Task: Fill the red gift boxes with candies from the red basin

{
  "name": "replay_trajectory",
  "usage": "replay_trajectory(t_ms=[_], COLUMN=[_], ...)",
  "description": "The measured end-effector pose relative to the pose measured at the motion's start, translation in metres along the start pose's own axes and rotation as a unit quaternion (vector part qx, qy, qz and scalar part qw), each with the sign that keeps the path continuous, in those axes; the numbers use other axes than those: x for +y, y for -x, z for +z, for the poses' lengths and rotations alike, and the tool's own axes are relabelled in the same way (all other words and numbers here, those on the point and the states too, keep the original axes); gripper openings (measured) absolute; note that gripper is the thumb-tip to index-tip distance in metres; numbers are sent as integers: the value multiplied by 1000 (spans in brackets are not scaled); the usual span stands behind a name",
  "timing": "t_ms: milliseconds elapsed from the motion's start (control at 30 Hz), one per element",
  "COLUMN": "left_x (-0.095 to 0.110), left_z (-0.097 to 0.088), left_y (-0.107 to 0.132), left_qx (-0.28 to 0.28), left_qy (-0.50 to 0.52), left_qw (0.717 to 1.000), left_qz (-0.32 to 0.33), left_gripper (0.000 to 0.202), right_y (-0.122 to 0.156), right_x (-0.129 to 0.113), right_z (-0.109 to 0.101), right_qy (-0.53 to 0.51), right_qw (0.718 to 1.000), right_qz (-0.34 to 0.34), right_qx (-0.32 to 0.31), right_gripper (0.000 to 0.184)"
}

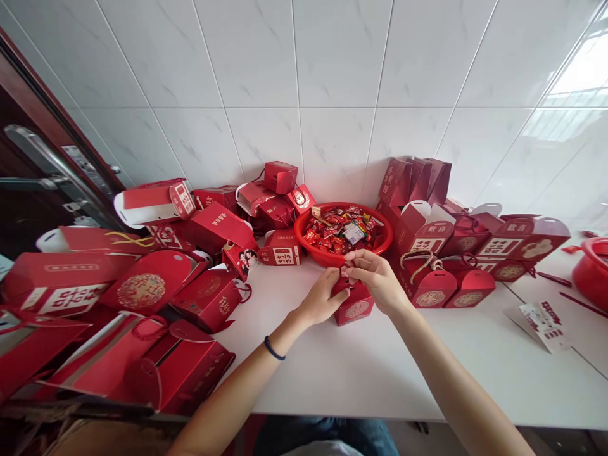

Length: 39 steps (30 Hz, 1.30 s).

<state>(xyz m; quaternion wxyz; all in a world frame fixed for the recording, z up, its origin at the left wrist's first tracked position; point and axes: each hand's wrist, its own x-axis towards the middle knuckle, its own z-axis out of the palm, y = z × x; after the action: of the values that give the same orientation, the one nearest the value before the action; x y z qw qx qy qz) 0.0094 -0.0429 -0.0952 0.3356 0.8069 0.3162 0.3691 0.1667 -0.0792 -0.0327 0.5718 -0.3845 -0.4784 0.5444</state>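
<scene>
A small red gift box point(355, 310) with a round gold emblem stands upright on the white table in front of me. My left hand point(325, 296) is closed at the top of the box, its thumb lying along the upper edge. From the other side, my right hand point(375, 278) pinches at the same spot, its fingertips meeting those of the left. The fingers hide whether they grip the box's top flap or a cord on it. Just behind the box is a red plastic basin point(304, 244) full of wrapped candies point(339, 231).
Many red gift boxes point(137, 285) lie heaped on the left, some open. More boxes point(430, 288) stand in rows to the right, with a printed card point(546, 326) near them. Another red basin point(589, 269) is at the right edge. A tiled wall point(332, 139) rises behind.
</scene>
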Motion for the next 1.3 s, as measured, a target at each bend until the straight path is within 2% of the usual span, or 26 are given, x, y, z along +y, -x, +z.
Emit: replay_trajectory(t_ms=[100, 167, 267, 333, 400, 500, 600, 733, 800, 900, 967, 1067, 1200, 1300], left_x=[2, 7, 12, 12, 8, 1, -3, -2, -1, 0, 0, -1, -4, -6], left_z=[-1, -3, -7, -9, -12, -15, -15, -13, -12, -9, -7, -4, -1, 0], left_y=[1, 3, 7, 10, 13, 14, 12, 9, 9, 9, 9, 10, 10, 11], left_qx=[-3, -23, -72, -82, -71, -29, 11, 14, 9, 1, -1, -6, -14, -19], left_qy=[12, 55, 165, 230, 268, 276, 257, 236, 219, 199, 191, 178, 168, 171], left_qw=[1000, 998, 984, 970, 961, 959, 959, 959, 962, 965, 967, 969, 969, 967], left_qz=[3, -3, 5, 17, 13, -49, -120, -154, -164, -170, -170, -173, -181, -189], left_gripper=[25, 31, 64, 82, 79, 62, 49, 41, 38, 34, 33, 32, 33, 33], right_y=[3, 7, 16, 26, 38, 57, 74, 85, 86, 82, 75, 60, 40, 27], right_x=[1, -2, -11, -20, -32, -57, -89, -129, -142, -151, -149, -140, -118, -97], right_z=[0, 2, 1, -3, -11, -28, -51, -90, -114, -152, -176, -203, -220, -228], right_qy=[10, 13, 24, 41, 61, 89, 108, 150, 179, 213, 227, 222, 162, 129], right_qw=[1000, 999, 995, 991, 983, 959, 904, 788, 746, 707, 699, 711, 727, 742], right_qz=[-15, -37, -75, -102, -133, -197, -293, -432, -463, -477, -466, -407, -341, -319], right_qx=[10, 27, 58, 80, 107, 181, 292, 412, 444, 477, 492, 529, 574, 576], right_gripper=[25, 23, 22, 20, 18, 14, 13, 12, 12, 11, 12, 12, 15, 16])
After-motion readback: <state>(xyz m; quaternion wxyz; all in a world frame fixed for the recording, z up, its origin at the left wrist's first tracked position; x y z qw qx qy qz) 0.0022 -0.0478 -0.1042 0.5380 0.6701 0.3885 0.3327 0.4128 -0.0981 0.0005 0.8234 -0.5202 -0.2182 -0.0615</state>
